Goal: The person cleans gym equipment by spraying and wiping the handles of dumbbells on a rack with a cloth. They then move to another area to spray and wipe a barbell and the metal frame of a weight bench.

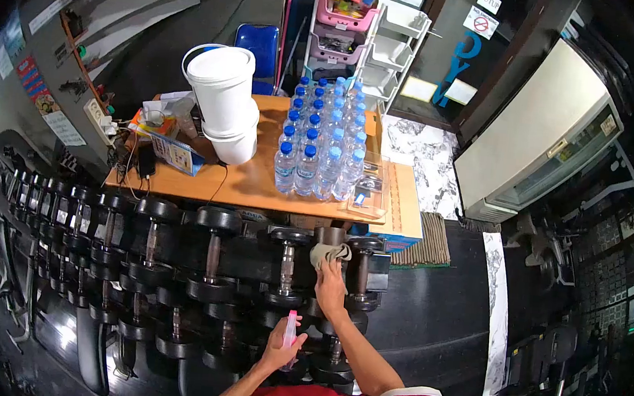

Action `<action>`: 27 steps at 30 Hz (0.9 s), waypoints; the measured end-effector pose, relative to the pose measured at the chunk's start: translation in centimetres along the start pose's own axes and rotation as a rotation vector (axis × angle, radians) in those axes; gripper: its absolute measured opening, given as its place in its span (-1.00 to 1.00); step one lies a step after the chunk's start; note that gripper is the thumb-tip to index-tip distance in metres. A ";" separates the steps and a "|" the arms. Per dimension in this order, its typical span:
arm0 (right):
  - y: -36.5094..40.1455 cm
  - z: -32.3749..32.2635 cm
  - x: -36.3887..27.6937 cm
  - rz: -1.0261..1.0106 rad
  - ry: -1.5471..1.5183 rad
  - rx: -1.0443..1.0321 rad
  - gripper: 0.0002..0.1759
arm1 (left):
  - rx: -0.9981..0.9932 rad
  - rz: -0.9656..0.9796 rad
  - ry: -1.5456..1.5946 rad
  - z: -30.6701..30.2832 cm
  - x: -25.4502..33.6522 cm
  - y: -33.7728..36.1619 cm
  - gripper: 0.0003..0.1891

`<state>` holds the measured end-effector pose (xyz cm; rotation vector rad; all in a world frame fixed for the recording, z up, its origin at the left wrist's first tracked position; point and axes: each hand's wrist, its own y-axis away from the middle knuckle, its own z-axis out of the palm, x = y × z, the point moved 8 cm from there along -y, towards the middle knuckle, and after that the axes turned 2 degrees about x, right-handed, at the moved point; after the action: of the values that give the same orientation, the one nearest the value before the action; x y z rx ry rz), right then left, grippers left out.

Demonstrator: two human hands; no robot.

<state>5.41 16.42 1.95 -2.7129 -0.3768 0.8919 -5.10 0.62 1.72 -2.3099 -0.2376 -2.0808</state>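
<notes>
My right hand (330,289) presses a greyish cloth (324,255) with a dark stripe onto the upper tier of the dumbbell rack. The cloth lies between one black dumbbell (287,268) with a shiny metal handle and another dumbbell (362,273) to its right. Just behind the cloth, a brownish cylindrical end (330,236) shows; the rest of that piece is covered. Closer to my body, my left hand (277,349) is wrapped round a small translucent spray bottle (289,333) with a pink top, held upright above the lower row of dumbbells.
Behind the rack stands a wooden table (257,185) bearing many water bottles (307,163), stacked white buckets (224,90) and a desk calendar (175,154). More dumbbells (151,239) run leftward. A white fridge (540,135) and a striped mat (429,243) are to the right.
</notes>
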 end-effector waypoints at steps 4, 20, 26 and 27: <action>0.1 -1.1 -0.3 -0.094 -0.068 -0.051 -0.67 | 0.024 -0.006 0.036 -0.5 -0.7 0.9 -0.67; 0.0 -1.0 -1.3 -0.282 0.044 -0.199 -0.85 | 0.008 0.033 0.097 -0.4 1.1 1.0 -0.65; 1.4 -0.8 -1.5 -0.345 0.090 -0.454 -0.80 | 0.040 0.037 0.116 -0.6 0.6 1.3 -0.65; 1.3 -0.7 -0.8 -0.214 0.092 -0.630 -0.78 | 0.053 0.046 0.123 -0.6 0.6 1.4 -0.65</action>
<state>5.44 14.79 2.51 -3.1594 -1.0605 0.6636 -5.50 -0.78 2.49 -2.1282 -0.2317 -2.1567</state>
